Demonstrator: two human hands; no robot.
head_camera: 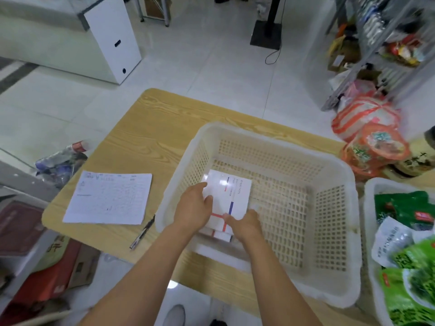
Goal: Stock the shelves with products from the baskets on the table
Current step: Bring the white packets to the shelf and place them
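A white perforated basket [329,208] stands on the wooden table [146,142]. Inside it, near the left wall, lies a small stack of flat white boxes [231,194] with red and blue stripes. My left hand [194,208] grips the stack's left edge, thumb on top. My right hand [246,225] holds the near right corner of the same stack. The lower boxes are partly hidden under my hands. The rest of that basket holds nothing.
A second white basket [369,191] with green snack packets [409,278] sits at the right. Orange packets [374,147] lie beyond it. A paper sheet [110,197] and a pen [142,232] lie at the left. Metal shelves [386,43] stand far right.
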